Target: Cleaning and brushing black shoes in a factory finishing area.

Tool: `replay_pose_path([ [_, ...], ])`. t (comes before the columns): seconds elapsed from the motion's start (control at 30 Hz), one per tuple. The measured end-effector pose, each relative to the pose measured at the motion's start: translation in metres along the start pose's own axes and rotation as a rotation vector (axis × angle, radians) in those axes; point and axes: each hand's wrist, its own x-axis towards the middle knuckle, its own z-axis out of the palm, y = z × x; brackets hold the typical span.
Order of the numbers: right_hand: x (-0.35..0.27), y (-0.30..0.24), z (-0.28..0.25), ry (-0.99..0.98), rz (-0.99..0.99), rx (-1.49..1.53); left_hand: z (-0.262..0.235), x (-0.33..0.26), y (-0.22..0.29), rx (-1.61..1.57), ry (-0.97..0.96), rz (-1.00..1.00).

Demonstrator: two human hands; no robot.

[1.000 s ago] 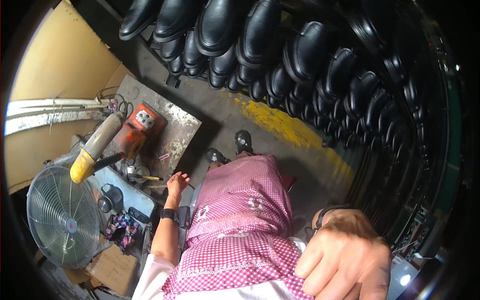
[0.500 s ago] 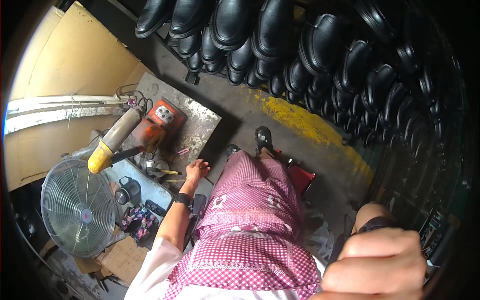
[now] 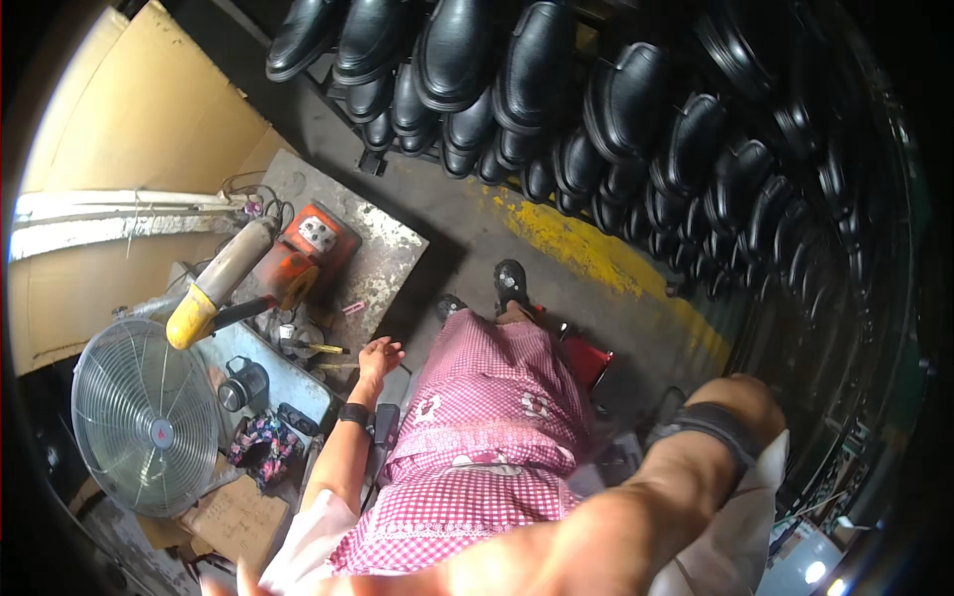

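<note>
My left hand [image 3: 381, 360] hangs by the near edge of a worn metal table [image 3: 393, 233], palm partly up. Its fingers are loosely apart and nothing is in them. A dark band [image 3: 354, 412] circles that wrist. My right hand [image 3: 527, 564] reaches leftward across the bottom of the view, very close up. Much of it is blurred or cut off, but fingertips show spread at the lower left, with nothing seen in them. Another dark band [image 3: 708, 425] is on the right forearm. A pink checked apron [image 3: 477, 437] covers my lap.
Racks of black leather shoes [image 3: 537, 65] fill the upper right. On the table stands an orange-red machine [image 3: 313, 238] beside a yellow-ended duct [image 3: 194, 313]. A fan [image 3: 149, 427], a dark mug [image 3: 243, 385] and a floral cloth [image 3: 265, 449] are at left. A red stool [image 3: 586, 360] shows by my legs.
My right hand was a closed fist at the lower right; it now stretches leftward across the bottom with fingers extended. My left hand has shifted slightly left and down. The whole view has tilted slightly.
</note>
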Motion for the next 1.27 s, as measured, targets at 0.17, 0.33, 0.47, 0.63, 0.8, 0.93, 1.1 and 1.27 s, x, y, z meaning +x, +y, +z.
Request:
replay_pose_path([
  [0.17,-0.017,0.027,-0.031,-0.062,-0.24,0.338,-0.004,0.001,-0.009,-0.004,0.022,-0.031],
  [0.33,-0.042,0.085,-0.057,-0.24,-0.412,-0.227,-0.019,-0.013,-0.022,-0.065,0.093,-0.01],
  [0.47,-0.085,0.1,-0.047,-0.456,0.424,0.329,0.005,0.007,-0.003,-0.011,-0.007,0.015],
  [0.63,-0.352,0.039,-0.068,-1.138,1.452,0.534,0.019,0.008,0.013,0.015,-0.084,0.063],
  [0.8,-0.464,-0.047,-0.139,-1.679,1.497,0.475,0.014,0.005,0.028,0.011,-0.104,0.096],
  [0.93,-0.48,-0.066,-0.144,-1.528,1.654,0.933,0.02,0.012,0.04,0.047,-0.141,0.128],
  [1.1,-0.431,-0.011,-0.137,-0.968,1.867,0.836,0.056,0.003,0.072,0.046,-0.256,0.252],
  [1.27,-0.438,0.075,-0.153,0.098,2.307,0.589,0.111,-0.019,0.121,-0.037,-0.313,0.404],
])
